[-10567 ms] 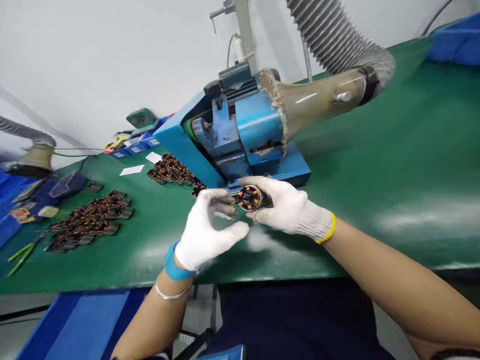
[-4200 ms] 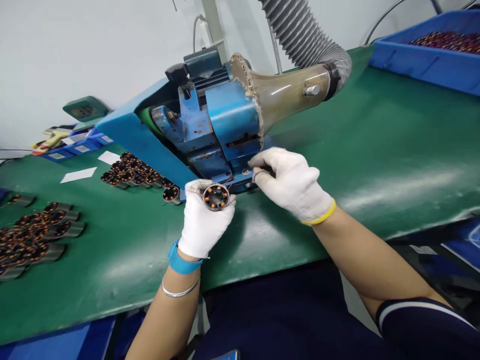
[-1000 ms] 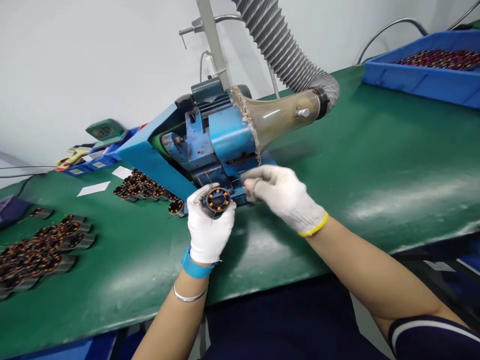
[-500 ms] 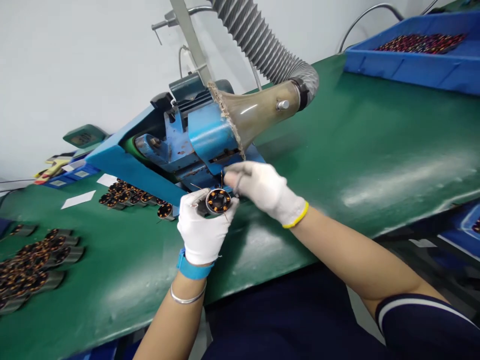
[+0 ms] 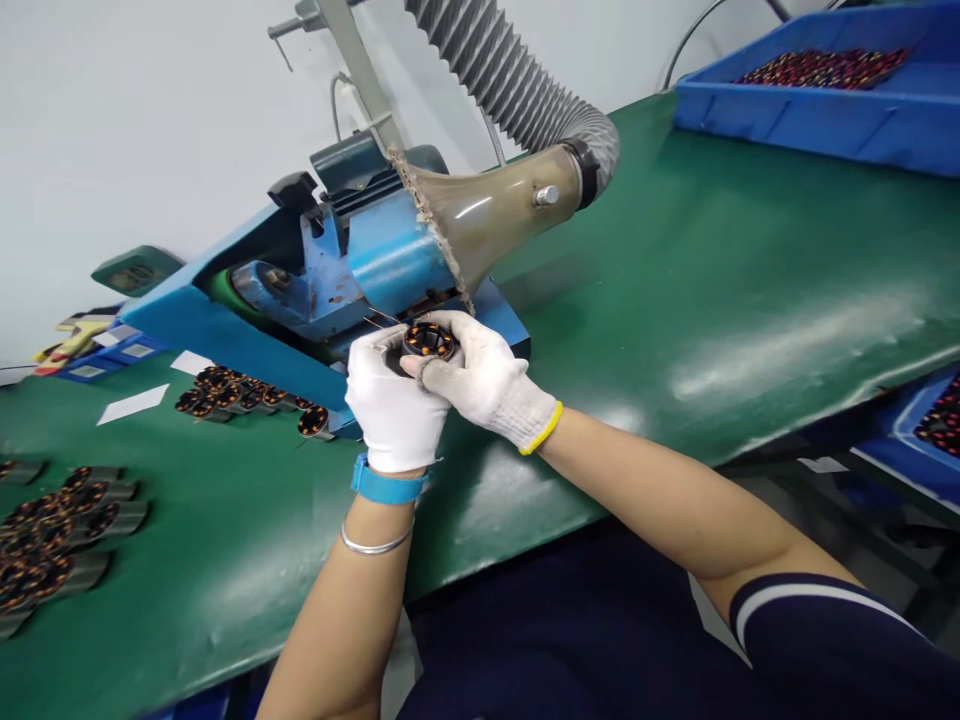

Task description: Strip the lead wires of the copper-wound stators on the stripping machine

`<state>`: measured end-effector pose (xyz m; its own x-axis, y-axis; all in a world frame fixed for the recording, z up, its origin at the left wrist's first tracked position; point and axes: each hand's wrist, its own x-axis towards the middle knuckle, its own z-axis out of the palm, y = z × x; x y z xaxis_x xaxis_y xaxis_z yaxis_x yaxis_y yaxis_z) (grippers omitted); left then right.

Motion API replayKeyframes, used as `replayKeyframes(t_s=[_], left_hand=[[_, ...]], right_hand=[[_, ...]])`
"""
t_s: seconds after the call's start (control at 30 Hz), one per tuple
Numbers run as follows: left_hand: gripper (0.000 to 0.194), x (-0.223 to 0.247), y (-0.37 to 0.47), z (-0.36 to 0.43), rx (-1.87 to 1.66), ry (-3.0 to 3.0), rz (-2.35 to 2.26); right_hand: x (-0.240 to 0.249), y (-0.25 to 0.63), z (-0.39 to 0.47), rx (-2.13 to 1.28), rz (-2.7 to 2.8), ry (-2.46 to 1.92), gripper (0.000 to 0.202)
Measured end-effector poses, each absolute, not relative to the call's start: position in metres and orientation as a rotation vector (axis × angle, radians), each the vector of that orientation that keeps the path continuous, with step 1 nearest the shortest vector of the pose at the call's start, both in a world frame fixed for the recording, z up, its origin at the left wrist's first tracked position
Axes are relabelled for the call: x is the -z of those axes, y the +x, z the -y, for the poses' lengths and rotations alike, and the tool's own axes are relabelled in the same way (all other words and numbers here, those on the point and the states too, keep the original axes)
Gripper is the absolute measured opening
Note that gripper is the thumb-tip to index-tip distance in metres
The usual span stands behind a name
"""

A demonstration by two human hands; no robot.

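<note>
A round motor stator (image 5: 429, 341) with copper windings and thin wire ends is held between my two gloved hands, just in front of the blue machine (image 5: 390, 262). My left hand (image 5: 396, 405), in a white glove with a blue wrist band below it, is closed round the stator's left and lower side. On the other side, my right hand (image 5: 480, 375), in a white glove with a yellow cuff, grips it with thumb and fingers. The thumb lies across the near rim. Copper wire ends stick out toward the machine at the upper left.
A grey ribbed hose (image 5: 517, 80) runs from the machine's funnel (image 5: 502, 195). More stators stand by the machine's base (image 5: 225, 390) and at the far left (image 5: 67, 530). A blue bin (image 5: 810, 115) of small parts is at the back right. White paper slips (image 5: 135, 403) lie on the green table.
My right hand has come down and left from beside the machine and taken hold of the stator. My left hand has brought the stator closer to the machine. The view has shifted slightly.
</note>
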<state>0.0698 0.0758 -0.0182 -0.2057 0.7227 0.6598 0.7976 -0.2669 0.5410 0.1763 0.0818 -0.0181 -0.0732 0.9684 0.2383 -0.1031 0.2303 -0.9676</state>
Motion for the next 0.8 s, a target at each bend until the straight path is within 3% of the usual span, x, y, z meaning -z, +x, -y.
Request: replayKeyframes(t_s=[0.23,0.43,0.8], left_hand=[[0.039,0.02,0.076,-0.077,1.563,-1.951,1.811],[0.054,0.033,0.07,-0.075,1.682,-2.116,1.659],[0.044,0.023,0.075,-0.071,1.6,-2.025,1.786]], right_hand=[[0.014,0.176,-0.081,-1.187,1.181,-0.899,0.035],[0.016,0.173,-0.081,-1.203,1.124,-0.856,0.034],[0.011,0.181,-0.083,-1.189,1.244,-0.911,0.037]])
